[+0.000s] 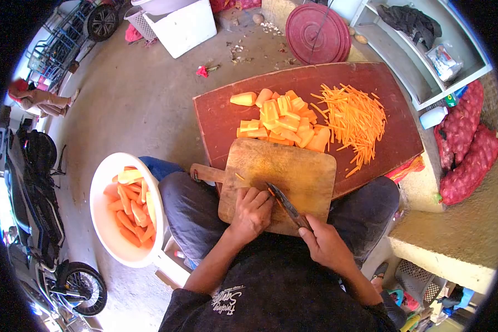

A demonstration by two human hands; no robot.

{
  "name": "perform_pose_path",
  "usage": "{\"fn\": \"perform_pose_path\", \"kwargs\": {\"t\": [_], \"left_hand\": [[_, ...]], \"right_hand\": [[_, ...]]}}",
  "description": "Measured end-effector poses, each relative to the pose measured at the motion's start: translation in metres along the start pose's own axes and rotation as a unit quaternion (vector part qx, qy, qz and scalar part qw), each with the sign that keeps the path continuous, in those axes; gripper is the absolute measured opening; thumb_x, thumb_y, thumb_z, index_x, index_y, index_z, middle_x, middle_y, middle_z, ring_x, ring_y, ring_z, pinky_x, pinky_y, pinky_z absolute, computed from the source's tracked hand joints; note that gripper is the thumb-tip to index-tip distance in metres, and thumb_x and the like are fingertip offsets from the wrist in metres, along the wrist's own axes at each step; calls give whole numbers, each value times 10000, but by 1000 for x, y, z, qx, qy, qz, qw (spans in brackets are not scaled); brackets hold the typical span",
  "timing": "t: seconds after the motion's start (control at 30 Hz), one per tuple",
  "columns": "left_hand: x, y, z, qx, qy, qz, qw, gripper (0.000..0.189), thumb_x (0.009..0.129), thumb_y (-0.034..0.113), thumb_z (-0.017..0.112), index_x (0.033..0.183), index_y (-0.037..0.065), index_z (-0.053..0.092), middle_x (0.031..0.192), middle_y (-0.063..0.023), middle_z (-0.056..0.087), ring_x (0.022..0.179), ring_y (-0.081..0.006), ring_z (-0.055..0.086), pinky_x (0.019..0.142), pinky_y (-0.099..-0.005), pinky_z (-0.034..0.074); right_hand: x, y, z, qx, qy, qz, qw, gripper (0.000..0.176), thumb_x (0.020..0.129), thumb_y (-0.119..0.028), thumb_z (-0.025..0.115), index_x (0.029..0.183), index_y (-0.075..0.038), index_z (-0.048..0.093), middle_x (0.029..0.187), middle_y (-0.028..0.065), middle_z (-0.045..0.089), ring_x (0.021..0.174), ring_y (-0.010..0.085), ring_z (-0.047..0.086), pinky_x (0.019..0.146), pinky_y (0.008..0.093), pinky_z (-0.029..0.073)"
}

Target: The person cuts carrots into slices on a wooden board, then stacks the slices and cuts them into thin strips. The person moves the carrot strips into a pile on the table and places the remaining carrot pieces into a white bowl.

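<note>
My left hand (252, 213) presses down on a small orange carrot piece (270, 192) at the near edge of the wooden cutting board (293, 171). A dark knife (286, 205) is gripped in my right hand (323, 240), its blade tip against the carrot beside my left fingers. Beyond the board, on the red tabletop (216, 119), lie a heap of carrot slabs (282, 119) and a pile of thin carrot strips (354, 119).
A white bowl (102, 221) of peeled carrot pieces stands at my left knee. Red mesh sacks (465, 144) lie to the right, a round red lid (318, 33) and a white bin (185, 25) beyond the table. A motorbike (44, 221) is parked at the left.
</note>
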State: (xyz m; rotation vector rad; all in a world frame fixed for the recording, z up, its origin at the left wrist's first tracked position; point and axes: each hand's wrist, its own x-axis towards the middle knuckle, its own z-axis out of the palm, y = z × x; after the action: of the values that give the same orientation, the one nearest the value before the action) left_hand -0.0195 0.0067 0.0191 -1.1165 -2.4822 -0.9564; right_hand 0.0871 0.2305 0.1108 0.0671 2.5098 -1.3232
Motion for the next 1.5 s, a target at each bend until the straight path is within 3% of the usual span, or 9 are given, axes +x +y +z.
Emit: {"fn": "perform_pose_path", "kwargs": {"t": [0.3,0.6,0.7,0.9,1.0,1.2,1.27,1.3,1.5], "left_hand": [[-1,-5,4,-13,12,11,1000,259,719,51,761,977,35,762,982,-74,653,912,-281,627,875,-451,448],[-10,-12,-2,26,109,-102,988,306,880,97,818,1174,32,765,1179,-134,690,1076,-346,644,961,-509,453],[-1,-17,-16,91,58,-160,981,423,899,118,801,1305,27,721,1310,-158,641,1189,-400,582,981,-551,436],[-5,-25,-17,106,13,-139,985,339,909,99,780,1237,22,752,1237,-153,654,1149,-394,595,977,-541,446],[-10,-16,-18,17,14,-104,994,281,904,64,771,1181,11,771,1125,-161,674,1108,-391,614,973,-529,465],[-3,15,-21,-137,102,-150,974,291,904,17,814,1183,-43,758,1028,-204,747,917,-364,718,826,-449,566],[5,11,-23,-126,137,-149,971,304,898,16,820,1189,-44,757,1021,-201,751,920,-368,719,841,-447,566],[11,10,-20,-252,121,-238,930,368,875,43,851,1225,-22,755,1106,-203,746,975,-381,711,872,-463,557],[120,16,-11,-156,-73,-35,985,574,826,157,901,1355,40,712,1322,-209,668,1241,-378,638,1068,-504,477]], "right_hand": [[26,7,6,-41,33,-75,996,287,1085,-195,622,1266,28,618,963,305,690,937,527,684,792,511,546],[17,17,-19,100,38,-8,994,272,1081,-153,635,1278,33,667,761,42,552,693,95,537,643,315,475],[11,23,-15,38,71,-117,990,286,1085,-148,633,1303,34,667,762,12,573,642,84,535,606,305,464],[-1,27,-21,174,2,35,984,315,1078,-156,648,1314,52,663,781,24,589,613,101,570,586,312,478],[-3,26,-33,192,-22,115,974,374,1051,-233,709,1319,28,685,982,244,748,854,337,747,749,412,573],[-3,31,-21,-35,76,-149,985,432,1012,-243,754,1351,14,678,1097,265,765,937,439,758,798,468,617],[-7,23,-25,-128,62,-143,980,453,990,-230,760,1359,14,662,1132,252,757,988,453,747,844,498,627],[-7,22,-28,-173,68,-162,969,454,989,-224,758,1359,17,656,1121,242,756,975,444,749,839,495,629],[-16,5,-63,-402,87,-209,887,469,970,-190,674,1382,27,620,1100,160,728,907,333,734,780,440,634]]}}
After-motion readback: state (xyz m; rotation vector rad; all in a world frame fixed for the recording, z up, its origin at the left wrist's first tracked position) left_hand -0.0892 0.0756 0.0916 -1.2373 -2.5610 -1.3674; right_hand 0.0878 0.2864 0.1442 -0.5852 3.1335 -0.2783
